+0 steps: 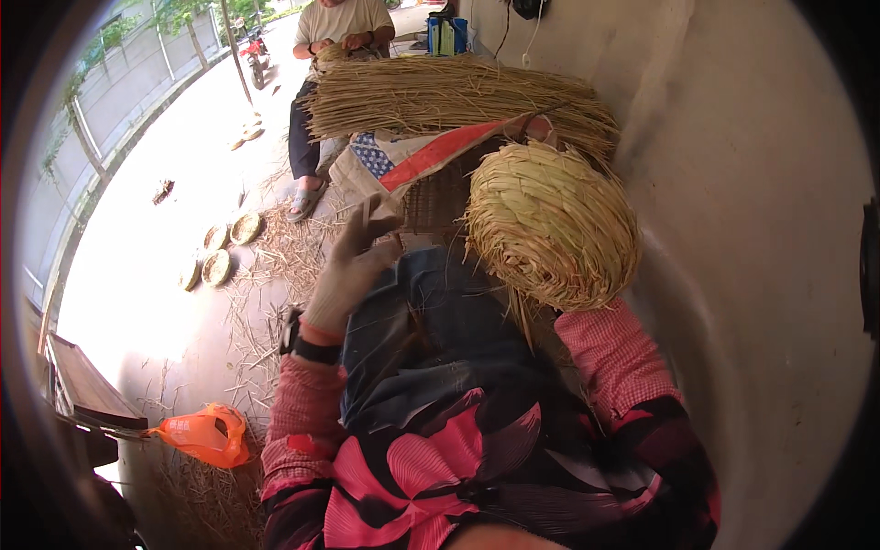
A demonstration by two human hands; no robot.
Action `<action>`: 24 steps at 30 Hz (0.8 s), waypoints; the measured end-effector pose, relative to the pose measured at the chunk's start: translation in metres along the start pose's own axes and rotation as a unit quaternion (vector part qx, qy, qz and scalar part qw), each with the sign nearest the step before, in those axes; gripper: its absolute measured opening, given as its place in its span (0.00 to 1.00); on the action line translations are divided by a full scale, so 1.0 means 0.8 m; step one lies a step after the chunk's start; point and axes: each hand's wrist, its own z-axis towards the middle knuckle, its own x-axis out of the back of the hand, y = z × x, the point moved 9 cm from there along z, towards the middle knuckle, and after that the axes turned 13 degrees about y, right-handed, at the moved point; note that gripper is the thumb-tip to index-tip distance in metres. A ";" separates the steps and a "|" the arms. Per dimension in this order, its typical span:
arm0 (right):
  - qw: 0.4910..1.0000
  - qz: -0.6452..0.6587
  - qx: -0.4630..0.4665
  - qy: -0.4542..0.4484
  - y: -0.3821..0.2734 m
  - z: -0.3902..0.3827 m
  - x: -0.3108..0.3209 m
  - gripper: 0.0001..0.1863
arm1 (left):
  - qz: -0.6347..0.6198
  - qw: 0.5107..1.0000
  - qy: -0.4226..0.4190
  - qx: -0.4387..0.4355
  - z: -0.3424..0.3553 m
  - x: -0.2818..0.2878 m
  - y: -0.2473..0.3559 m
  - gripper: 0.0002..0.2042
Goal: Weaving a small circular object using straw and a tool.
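Note:
My left hand (pixel 357 261), in a pale glove with a dark watch (pixel 307 344) at its wrist, is raised over my lap with its fingers apart and nothing in them. To its right, a round woven straw basket (pixel 550 220) is held up on my right hand, its coiled, braided outside facing the camera and loose strands hanging below. The basket hides that hand's fingers; the red checked sleeve (pixel 610 353) leads up to it. Dark blue cloth (pixel 422 321) covers my lap beneath both hands.
A straw bundle (pixel 458 96) lies ahead above a striped, starred sack (pixel 422 165). Another person (pixel 339 32) sits at the back, hands on straw. Small woven baskets (pixel 246 229), straw scraps (pixel 257 302) and an orange bag (pixel 206 431) lie at left. A wall (pixel 761 183) stands at right.

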 end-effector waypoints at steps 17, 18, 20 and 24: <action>0.528 -0.806 0.258 0.076 0.058 -0.029 -0.014 0.20 | 0.058 0.974 -0.083 0.203 -0.020 -0.002 -0.057 0.15; 0.527 -0.802 0.274 0.061 0.067 -0.032 -0.024 0.18 | 0.037 0.979 -0.040 0.198 -0.016 0.000 -0.059 0.15; 0.531 -0.791 0.301 0.040 0.074 -0.035 -0.041 0.15 | -0.001 0.983 0.043 0.180 0.002 0.002 -0.065 0.15; 0.554 -0.770 0.316 0.014 0.071 -0.042 -0.052 0.11 | -0.151 0.973 0.152 0.087 0.015 0.003 -0.064 0.13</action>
